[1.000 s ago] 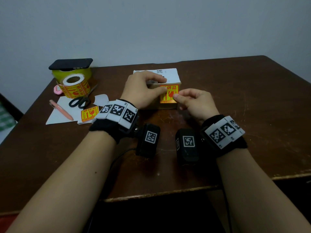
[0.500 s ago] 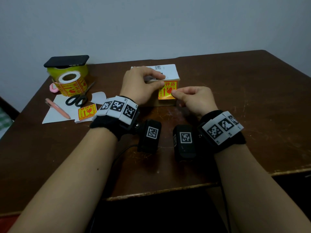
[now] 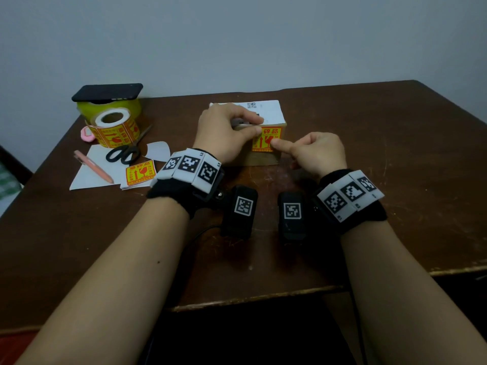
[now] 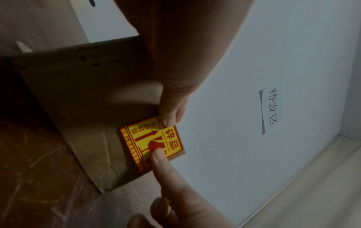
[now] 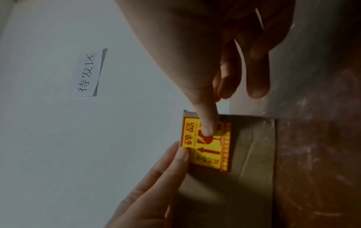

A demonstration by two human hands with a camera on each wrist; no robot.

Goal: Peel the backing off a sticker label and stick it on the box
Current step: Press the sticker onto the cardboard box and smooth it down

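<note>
A small cardboard box with a white label on top stands mid-table. A yellow and red fragile sticker lies flat on its near face, also seen in the left wrist view and the right wrist view. My left hand grips the box's top left edge, fingers over the top, thumb on the sticker's upper corner. My right hand points its straight index finger onto the sticker's middle and presses it; its other fingers are curled and hold nothing.
At the left stand a roll of the same stickers and a yellow tape roll with a black phone on top. Scissors, a pink pen and a loose sticker lie on white paper. The table's front edge is near.
My right index finger has slid from the sticker's right edge onto its middle and now points straight. The left hand stays on the box.
</note>
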